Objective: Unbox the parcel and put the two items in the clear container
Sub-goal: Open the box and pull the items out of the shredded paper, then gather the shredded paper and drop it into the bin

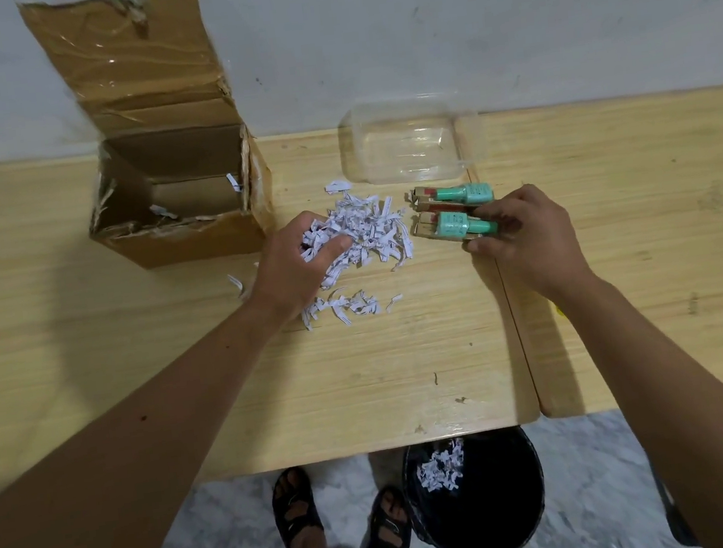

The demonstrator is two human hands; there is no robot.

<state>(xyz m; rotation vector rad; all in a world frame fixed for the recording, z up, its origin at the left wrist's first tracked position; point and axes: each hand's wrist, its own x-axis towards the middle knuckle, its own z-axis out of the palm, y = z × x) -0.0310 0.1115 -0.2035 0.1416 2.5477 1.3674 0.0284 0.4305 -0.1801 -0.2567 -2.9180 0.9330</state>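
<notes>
The opened cardboard parcel (181,213) stands at the table's back left, flaps up, with only a few paper scraps inside. Two carded items with green bottles lie side by side on the table: the far one (454,193) is untouched, and my right hand (521,233) pinches the right end of the near one (453,226). My left hand (300,262) grips a bunch of white shredded paper (368,232) from the pile in the middle. The clear container (408,142) sits empty behind the items, by the wall.
A black waste bin (475,495) with some shredded paper in it stands on the floor below the table's front edge, next to my sandalled feet. A seam (511,301) divides two tabletops. More paper scraps (345,305) lie near my left wrist.
</notes>
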